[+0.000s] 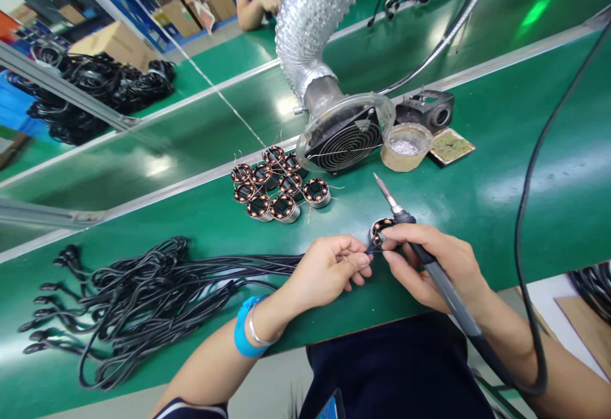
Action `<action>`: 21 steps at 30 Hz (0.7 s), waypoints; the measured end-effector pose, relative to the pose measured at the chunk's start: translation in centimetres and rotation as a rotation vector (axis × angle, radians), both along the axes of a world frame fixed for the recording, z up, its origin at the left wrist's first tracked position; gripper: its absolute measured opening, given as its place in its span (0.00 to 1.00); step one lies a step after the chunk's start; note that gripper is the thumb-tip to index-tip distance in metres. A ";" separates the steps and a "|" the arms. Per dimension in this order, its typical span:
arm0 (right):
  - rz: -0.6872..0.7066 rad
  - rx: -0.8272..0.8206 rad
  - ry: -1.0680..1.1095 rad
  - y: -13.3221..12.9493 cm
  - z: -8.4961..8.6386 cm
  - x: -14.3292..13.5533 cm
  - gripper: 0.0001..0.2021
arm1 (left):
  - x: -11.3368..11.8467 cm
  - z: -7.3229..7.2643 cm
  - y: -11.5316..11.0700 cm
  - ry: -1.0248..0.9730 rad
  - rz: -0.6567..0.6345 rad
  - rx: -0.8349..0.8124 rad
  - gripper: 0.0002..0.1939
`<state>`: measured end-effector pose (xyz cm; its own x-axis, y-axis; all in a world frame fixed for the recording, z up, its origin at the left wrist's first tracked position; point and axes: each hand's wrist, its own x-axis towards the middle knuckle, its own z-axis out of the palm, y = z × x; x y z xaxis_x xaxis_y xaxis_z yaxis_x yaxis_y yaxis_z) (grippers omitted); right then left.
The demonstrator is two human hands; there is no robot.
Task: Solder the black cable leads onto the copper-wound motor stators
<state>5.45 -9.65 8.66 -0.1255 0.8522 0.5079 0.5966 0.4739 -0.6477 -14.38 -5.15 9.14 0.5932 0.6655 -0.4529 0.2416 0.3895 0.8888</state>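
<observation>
My right hand (429, 260) holds a soldering iron (439, 279) against its palm, the metal tip pointing up and left over the bench. Thumb and index finger of that hand reach to a motor stator (380, 230) with copper coils. Close to the stator's lower edge, my left hand (337, 263) pinches a thin blue wire (371, 250). Black cables (248, 265) run beneath the left hand from a bundle at the left. Several more stators (281, 184) stand grouped on the bench beyond my hands.
A fume extractor fan (346, 142) with a silver duct (308, 24) stands behind the stators. Beside it are a solder pot (407, 145), a sponge tray (451, 145) and an iron holder (424, 110). The iron's cord (522, 215) loops at the right. Across the bench, a person's hand (270, 0) shows.
</observation>
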 end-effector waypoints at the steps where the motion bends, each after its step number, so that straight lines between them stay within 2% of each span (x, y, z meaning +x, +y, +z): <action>1: 0.013 0.004 0.001 0.0 0.0 -0.1 0.18 | 0.1 0.0 0.0 0.003 -0.010 0.016 0.11; 8: 0.109 0.122 -0.029 0.4 0.5 -0.7 0.16 | 0.0 1.0 -0.4 0.086 -0.060 0.233 0.09; 11: 0.106 0.084 -0.021 0.2 0.6 -0.6 0.17 | -0.1 1.1 -0.5 0.109 -0.049 0.274 0.08; 16: 0.046 0.032 0.029 -0.1 0.6 -0.5 0.17 | 0.0 1.0 -0.7 0.114 -0.070 0.293 0.08; 21: 0.057 0.007 0.017 0.0 0.2 -0.7 0.16 | 0.3 0.8 -0.5 -0.036 -0.101 0.157 0.11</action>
<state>4.74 -9.65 8.91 -0.1648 0.8402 0.5167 0.5574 0.5115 -0.6540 -14.09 -5.69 9.98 0.6744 0.6626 -0.3258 0.2394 0.2211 0.9454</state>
